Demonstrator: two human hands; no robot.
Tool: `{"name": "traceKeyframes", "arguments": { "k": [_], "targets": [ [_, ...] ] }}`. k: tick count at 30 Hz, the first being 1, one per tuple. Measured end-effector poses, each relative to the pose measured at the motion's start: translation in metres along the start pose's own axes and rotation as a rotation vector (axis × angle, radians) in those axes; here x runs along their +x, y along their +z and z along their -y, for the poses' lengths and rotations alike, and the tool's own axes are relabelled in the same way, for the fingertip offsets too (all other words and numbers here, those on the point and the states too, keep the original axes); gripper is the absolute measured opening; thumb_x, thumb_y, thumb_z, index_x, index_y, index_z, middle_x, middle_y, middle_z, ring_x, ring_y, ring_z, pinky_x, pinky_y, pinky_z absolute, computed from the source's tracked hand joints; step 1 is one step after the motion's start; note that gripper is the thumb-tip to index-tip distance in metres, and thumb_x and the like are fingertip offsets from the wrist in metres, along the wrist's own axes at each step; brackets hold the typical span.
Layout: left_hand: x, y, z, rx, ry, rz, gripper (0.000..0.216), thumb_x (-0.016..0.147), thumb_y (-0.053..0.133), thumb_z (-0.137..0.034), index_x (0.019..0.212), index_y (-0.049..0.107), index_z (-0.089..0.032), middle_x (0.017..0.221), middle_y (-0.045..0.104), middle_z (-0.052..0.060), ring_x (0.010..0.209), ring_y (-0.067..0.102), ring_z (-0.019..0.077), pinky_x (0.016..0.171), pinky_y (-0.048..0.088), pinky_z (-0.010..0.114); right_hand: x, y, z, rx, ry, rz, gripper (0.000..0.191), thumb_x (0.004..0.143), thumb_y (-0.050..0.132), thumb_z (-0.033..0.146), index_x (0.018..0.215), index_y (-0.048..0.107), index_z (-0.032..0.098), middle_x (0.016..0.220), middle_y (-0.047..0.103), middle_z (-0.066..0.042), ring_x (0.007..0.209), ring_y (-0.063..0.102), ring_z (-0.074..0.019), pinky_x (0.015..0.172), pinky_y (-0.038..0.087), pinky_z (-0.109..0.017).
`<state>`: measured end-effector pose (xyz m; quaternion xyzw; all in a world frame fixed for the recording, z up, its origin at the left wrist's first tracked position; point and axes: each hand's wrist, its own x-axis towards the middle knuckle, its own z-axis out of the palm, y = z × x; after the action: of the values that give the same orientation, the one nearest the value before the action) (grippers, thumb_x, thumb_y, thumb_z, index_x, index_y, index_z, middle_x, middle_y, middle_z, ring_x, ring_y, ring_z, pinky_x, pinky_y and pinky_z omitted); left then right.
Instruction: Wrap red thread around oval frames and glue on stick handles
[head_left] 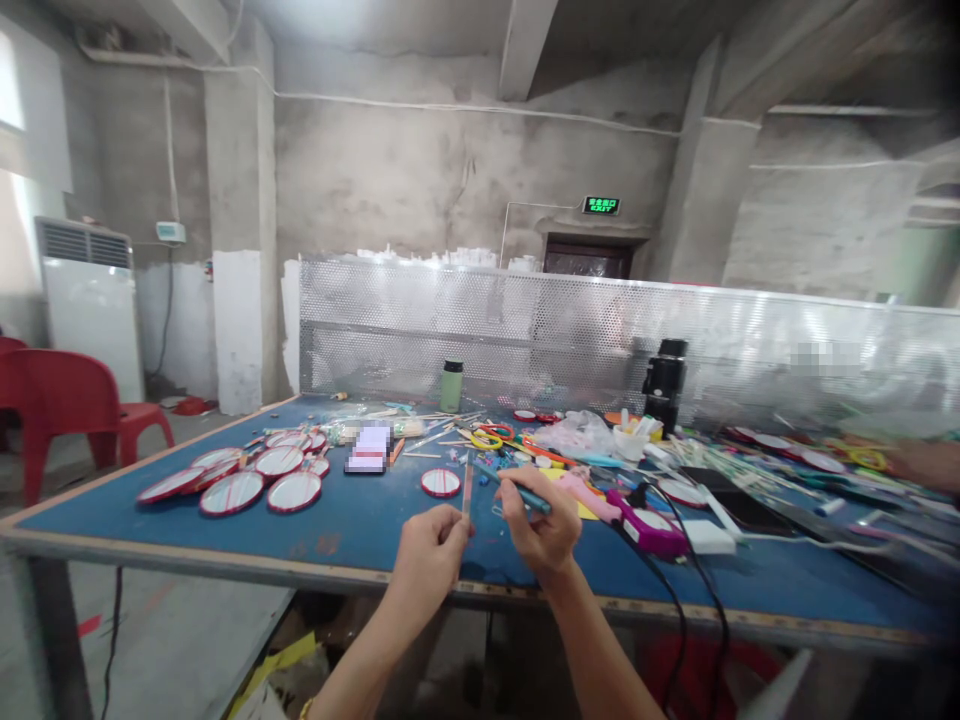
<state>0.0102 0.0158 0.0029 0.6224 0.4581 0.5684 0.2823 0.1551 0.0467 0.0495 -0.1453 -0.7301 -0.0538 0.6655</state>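
Note:
My left hand (431, 550) is closed in a pinch on a thin flat strip (468, 490) that points up and away over the blue table. Beside it, my right hand (544, 520) grips a teal pen (531, 497), its tip end pointing left toward the strip. Just beyond my left hand lies a small round red-rimmed disc (440, 482) with a pale face. Several larger discs of the same look (294, 491) are heaped on the left. A purple device (651, 527) sits right of my right hand.
A phone (369, 448), a green bottle (451, 386) and a black flask (666, 385) stand or lie farther back. Orange-and-yellow scissors (491, 437), sticks and plastic bags clutter the middle and right. Black cables (679, 590) hang over the front edge. Another person's blurred hand (926, 463) shows at far right.

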Motion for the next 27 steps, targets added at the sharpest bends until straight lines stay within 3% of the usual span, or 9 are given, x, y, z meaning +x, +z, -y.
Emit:
{"name": "traceKeyframes", "arguments": {
  "k": [27],
  "targets": [
    [-0.0002, 0.0004, 0.0025, 0.03, 0.012, -0.008, 0.031, 0.087, 0.048, -0.037, 0.069, 0.063, -0.017, 0.037, 0.043, -0.007, 0.036, 0.038, 0.0103, 0.044, 0.026, 0.023, 0.0027, 0.0051, -0.0027, -0.089, -0.007, -0.022, 0.015, 0.085, 0.058, 0.01, 0.091, 0.068, 0.02, 0.074, 0.07, -0.002, 0.064, 0.067, -0.0155, 0.063, 0.054, -0.027]
  ]
}}
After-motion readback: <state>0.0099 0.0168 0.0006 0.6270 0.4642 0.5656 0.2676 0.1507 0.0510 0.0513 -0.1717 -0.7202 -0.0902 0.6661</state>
